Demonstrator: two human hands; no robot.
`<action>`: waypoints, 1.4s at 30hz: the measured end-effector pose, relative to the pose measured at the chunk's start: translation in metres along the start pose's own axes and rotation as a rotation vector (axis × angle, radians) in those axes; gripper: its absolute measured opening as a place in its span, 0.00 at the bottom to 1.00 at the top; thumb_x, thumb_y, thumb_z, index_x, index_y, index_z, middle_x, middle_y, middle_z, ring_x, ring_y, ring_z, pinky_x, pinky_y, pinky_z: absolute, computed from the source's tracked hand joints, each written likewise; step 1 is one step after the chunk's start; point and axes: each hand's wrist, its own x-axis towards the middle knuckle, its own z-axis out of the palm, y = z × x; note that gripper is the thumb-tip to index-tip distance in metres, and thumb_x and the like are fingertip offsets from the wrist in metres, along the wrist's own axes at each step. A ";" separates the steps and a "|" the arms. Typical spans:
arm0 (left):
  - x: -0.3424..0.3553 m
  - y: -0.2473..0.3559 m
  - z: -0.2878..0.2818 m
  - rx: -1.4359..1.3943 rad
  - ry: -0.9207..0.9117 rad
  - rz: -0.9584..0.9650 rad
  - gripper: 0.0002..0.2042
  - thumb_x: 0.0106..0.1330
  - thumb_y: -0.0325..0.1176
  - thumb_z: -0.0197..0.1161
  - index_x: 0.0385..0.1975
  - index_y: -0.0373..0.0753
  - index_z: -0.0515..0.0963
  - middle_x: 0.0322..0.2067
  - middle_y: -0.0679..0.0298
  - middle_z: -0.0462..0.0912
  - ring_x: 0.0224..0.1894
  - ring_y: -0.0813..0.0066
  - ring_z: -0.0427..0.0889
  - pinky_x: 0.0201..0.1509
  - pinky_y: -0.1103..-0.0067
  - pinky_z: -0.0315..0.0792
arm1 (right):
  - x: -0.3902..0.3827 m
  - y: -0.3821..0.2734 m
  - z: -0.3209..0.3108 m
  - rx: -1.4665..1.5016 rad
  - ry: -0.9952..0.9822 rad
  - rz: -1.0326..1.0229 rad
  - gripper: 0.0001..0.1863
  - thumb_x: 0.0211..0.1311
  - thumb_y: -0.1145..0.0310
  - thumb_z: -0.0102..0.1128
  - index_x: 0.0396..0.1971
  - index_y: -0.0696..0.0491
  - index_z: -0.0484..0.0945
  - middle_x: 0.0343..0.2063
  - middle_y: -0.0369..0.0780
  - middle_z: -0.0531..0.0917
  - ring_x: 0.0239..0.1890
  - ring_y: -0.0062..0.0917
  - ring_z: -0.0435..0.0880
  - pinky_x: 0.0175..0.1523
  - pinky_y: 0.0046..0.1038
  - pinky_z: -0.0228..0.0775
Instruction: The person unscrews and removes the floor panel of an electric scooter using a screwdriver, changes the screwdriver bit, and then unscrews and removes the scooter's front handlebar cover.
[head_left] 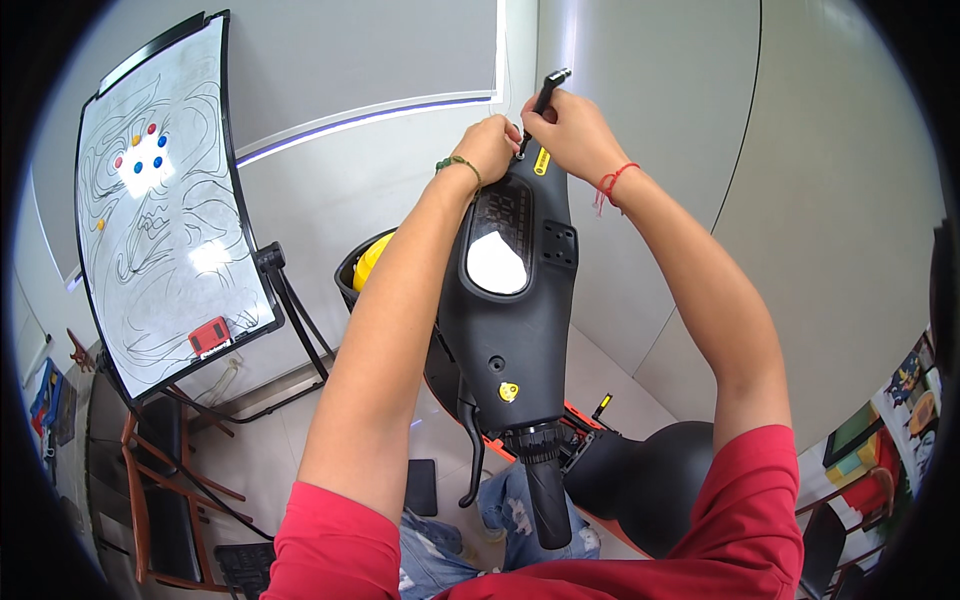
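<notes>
Both my hands are at the far end of the scooter's black handlebar cover (505, 330). A black rod (542, 104) stands tilted there, with a bent, silver-tipped top and its lower end at the cover. My right hand (575, 130) pinches this rod along its upper part. Just left of the rod's foot, my left hand (487, 150) has its fingers curled closed; what they grip is hidden. Nearer me, the cover carries an oval display (498, 240) with bright glare, a round hole (497, 363) and a yellow sticker (508, 392).
A black grip (548, 500) and brake lever (474, 455) point toward me. The scooter's black seat (650, 485) lies at the right. A whiteboard (150, 230) on a stand is at the left, near wooden chairs (160, 510). Something yellow (370, 262) sits in a black container beyond my left forearm.
</notes>
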 end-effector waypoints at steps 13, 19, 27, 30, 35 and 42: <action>0.002 0.003 -0.002 -0.006 -0.070 0.098 0.09 0.62 0.27 0.53 0.39 0.31 0.77 0.36 0.54 0.82 0.41 0.64 0.81 0.49 0.74 0.73 | -0.003 0.036 0.006 0.136 0.257 0.084 0.16 0.58 0.62 0.57 0.31 0.62 0.80 0.22 0.45 0.82 0.26 0.33 0.82 0.34 0.30 0.72; 0.004 0.003 -0.004 0.010 -0.118 0.097 0.12 0.58 0.27 0.60 0.41 0.31 0.77 0.37 0.56 0.82 0.42 0.67 0.81 0.49 0.76 0.73 | 0.002 0.050 0.006 0.296 0.217 0.244 0.18 0.58 0.59 0.58 0.31 0.62 0.80 0.21 0.41 0.82 0.24 0.25 0.81 0.33 0.27 0.72; 0.003 0.006 -0.005 0.016 -0.137 0.075 0.12 0.58 0.27 0.62 0.42 0.32 0.77 0.39 0.56 0.82 0.43 0.68 0.81 0.50 0.76 0.73 | 0.006 0.057 0.004 0.372 0.285 0.311 0.16 0.59 0.59 0.58 0.24 0.59 0.79 0.18 0.36 0.80 0.21 0.19 0.75 0.29 0.24 0.67; 0.002 0.008 -0.004 0.021 -0.131 0.104 0.12 0.59 0.26 0.61 0.42 0.33 0.77 0.39 0.56 0.82 0.44 0.68 0.80 0.51 0.76 0.73 | 0.004 0.058 -0.010 0.558 0.388 0.287 0.15 0.61 0.61 0.57 0.26 0.59 0.79 0.18 0.35 0.78 0.20 0.17 0.73 0.28 0.23 0.66; 0.000 0.002 -0.001 -0.095 -0.043 0.082 0.10 0.60 0.28 0.60 0.40 0.32 0.78 0.38 0.55 0.83 0.42 0.65 0.81 0.50 0.75 0.73 | -0.029 0.056 -0.028 0.772 0.367 0.382 0.10 0.61 0.64 0.58 0.30 0.57 0.76 0.18 0.31 0.73 0.19 0.12 0.66 0.23 0.16 0.57; -0.013 -0.028 -0.014 -0.946 0.065 -0.166 0.11 0.63 0.30 0.60 0.43 0.31 0.77 0.35 0.62 0.80 0.28 0.80 0.72 0.30 0.85 0.66 | -0.108 0.094 -0.026 1.294 0.398 0.517 0.10 0.63 0.64 0.54 0.25 0.53 0.71 0.17 0.30 0.68 0.19 0.13 0.63 0.22 0.16 0.51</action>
